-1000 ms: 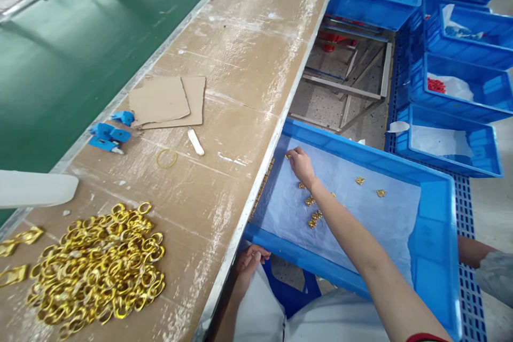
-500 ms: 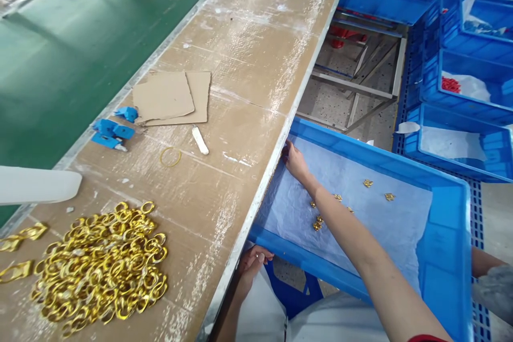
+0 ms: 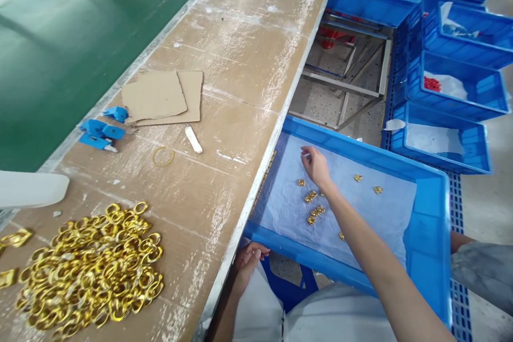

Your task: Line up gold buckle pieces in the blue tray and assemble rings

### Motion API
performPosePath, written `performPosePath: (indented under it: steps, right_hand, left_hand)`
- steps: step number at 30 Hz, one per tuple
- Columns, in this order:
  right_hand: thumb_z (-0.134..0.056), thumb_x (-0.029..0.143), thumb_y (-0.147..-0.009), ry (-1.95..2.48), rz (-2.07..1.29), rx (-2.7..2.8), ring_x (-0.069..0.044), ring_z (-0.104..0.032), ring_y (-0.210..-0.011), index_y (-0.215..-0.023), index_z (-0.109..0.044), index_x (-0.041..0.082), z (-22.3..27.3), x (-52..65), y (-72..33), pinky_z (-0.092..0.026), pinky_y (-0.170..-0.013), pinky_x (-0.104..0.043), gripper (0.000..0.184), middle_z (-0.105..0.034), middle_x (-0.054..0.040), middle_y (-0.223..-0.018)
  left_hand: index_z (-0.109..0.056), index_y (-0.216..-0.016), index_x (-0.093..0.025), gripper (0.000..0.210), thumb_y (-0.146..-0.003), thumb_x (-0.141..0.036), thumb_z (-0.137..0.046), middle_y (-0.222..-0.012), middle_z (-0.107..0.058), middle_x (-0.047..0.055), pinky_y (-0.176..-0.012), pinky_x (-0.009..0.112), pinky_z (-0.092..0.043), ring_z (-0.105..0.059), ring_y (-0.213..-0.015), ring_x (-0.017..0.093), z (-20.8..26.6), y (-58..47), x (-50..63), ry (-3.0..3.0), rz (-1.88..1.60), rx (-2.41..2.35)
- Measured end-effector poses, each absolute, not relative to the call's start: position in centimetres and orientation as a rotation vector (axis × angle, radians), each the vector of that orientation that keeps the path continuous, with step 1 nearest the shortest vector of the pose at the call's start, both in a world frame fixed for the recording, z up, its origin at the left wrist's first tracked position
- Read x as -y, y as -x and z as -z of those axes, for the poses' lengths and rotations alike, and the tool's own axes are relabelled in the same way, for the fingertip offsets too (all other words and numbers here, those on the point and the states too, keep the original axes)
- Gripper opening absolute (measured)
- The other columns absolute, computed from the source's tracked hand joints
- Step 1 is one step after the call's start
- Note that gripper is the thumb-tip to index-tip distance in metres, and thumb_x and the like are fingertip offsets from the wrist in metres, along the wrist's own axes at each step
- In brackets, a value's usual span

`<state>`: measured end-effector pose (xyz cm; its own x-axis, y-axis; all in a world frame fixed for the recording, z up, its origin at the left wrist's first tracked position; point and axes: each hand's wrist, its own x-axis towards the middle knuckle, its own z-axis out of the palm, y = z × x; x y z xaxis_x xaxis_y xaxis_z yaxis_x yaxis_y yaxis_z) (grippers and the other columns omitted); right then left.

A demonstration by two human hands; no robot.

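Observation:
My right hand [image 3: 316, 168] hovers over a large blue tray [image 3: 428, 240] lined with white paper [image 3: 385, 224]. Its fingers are bent with a gap between fingertips and thumb, and nothing shows between them. Small gold metal pieces lie on the paper near it, including a short gold block [image 3: 310, 196] and a smaller gold piece [image 3: 301, 183]. A row of gold pieces [image 3: 264, 179] lines the tray's left side beside the table edge. Below the tray's near rim, my left hand [image 3: 246, 264] is closed, thumb against fingers; what it holds, if anything, is too small to name.
On the cardboard-covered table [image 3: 224, 192] are a heap of gold rings [image 3: 96, 267], cardboard sheets [image 3: 160, 96], blue clamp-like parts [image 3: 100, 133], a rubber band [image 3: 163, 156] and a white strip [image 3: 193, 139]. Blue bins [image 3: 441, 160] stand at right. Another person's sleeve [image 3: 484, 272] shows there.
My right hand has moved from the tray's left edge rightward over the paper, uncovering the row of gold pieces. The view has shifted slightly; my left hand stays below the rim.

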<state>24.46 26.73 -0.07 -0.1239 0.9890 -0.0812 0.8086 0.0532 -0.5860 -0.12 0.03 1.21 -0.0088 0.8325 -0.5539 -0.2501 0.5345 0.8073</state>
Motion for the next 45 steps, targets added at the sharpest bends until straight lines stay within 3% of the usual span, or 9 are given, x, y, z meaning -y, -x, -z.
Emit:
performPosePath:
  steps: [5, 8, 15, 28, 45]
  right_hand:
    - [-0.068, 0.018, -0.088, 1.978, -0.752, 2.073, -0.018, -0.067, -0.072, -0.116, -0.065, 0.019, -0.9, -21.4, -27.7, -0.054, -0.077, -0.033, 0.028, -0.070, -0.0073, -0.103]
    - [-0.077, 0.021, -0.086, 2.017, -0.776, 2.129, -0.019, -0.068, -0.074, -0.114, -0.067, 0.020, -0.6, -19.4, -26.4, -0.052, -0.073, -0.030, 0.030, -0.069, -0.0073, -0.104]
    - [-0.060, 0.014, -0.096, 2.072, -0.692, 2.156, -0.024, -0.071, -0.087, -0.112, -0.067, 0.020, 0.1, -20.5, -22.8, -0.051, -0.074, -0.031, 0.019, -0.068, -0.0116, -0.110]
    - [-0.043, -0.001, -0.087, 1.855, -0.644, 2.211, -0.029, -0.067, -0.104, -0.126, -0.063, 0.013, 0.7, -31.0, -17.7, -0.053, -0.090, -0.037, 0.045, -0.067, -0.0176, -0.120]
    - [-0.045, 0.002, -0.088, 1.760, -0.678, 2.190, -0.030, -0.069, -0.097, -0.120, -0.067, 0.014, 1.2, -31.6, -17.2, -0.054, -0.085, -0.037, 0.040, -0.070, -0.0172, -0.112]
  left_hand:
    - [-0.078, -0.083, -0.017, 0.049, -0.083, -0.066, -0.074, -0.086, -0.077, 0.009, -0.077, 0.032, -0.050, -0.068, -0.083, 0.024, -1.5, -0.1, -0.1, -0.566, -0.956, -1.297]
    - [-0.078, -0.086, -0.017, 0.048, -0.082, -0.064, -0.076, -0.088, -0.077, 0.010, -0.078, 0.032, -0.050, -0.068, -0.083, 0.023, -1.6, -0.2, 0.0, -0.540, -0.970, -1.278]
    - [-0.078, -0.086, -0.017, 0.046, -0.084, -0.063, -0.075, -0.086, -0.076, 0.010, -0.075, 0.031, -0.050, -0.068, -0.083, 0.023, -1.4, -0.1, 0.2, -0.558, -0.986, -1.254]
    - [-0.080, -0.082, -0.017, 0.052, -0.083, -0.069, -0.073, -0.082, -0.077, 0.008, -0.077, 0.031, -0.049, -0.068, -0.083, 0.023, -0.8, 0.1, 0.1, -0.590, -0.934, -1.281]
    - [-0.079, -0.083, -0.018, 0.054, -0.083, -0.071, -0.071, -0.081, -0.076, 0.008, -0.076, 0.032, -0.050, -0.068, -0.081, 0.023, -0.4, 0.3, 0.3, -0.631, -0.916, -1.296]
